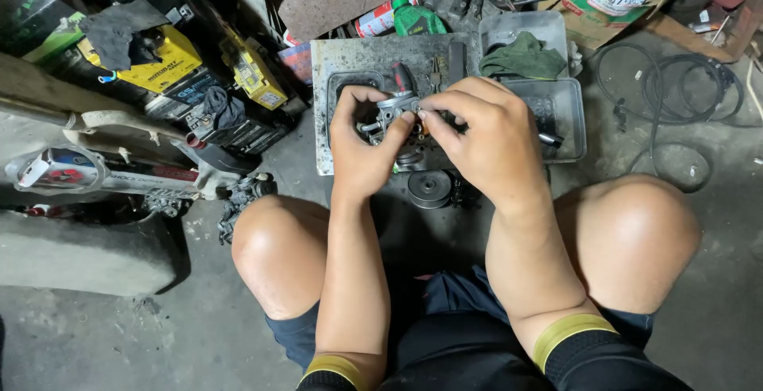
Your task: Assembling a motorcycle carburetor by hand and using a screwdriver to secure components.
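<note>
I squat on a concrete floor with both hands raised over a metal tray (326, 105). My left hand (362, 149) is shut on a small grey metal engine part, a carburetor-like body (395, 107). My right hand (481, 137) pinches the same part from the right with thumb and fingertips. A red-handled tool (401, 77) lies on the tray just behind the part. Most of the part is hidden by my fingers.
A grey plastic tray (568, 113) with a green rag (520, 57) sits at the right. A round black pulley (429, 188) lies by my knees. Yellow batteries (171, 61), spray cans (381, 17), a black cable coil (671, 89) and engine parts crowd the floor.
</note>
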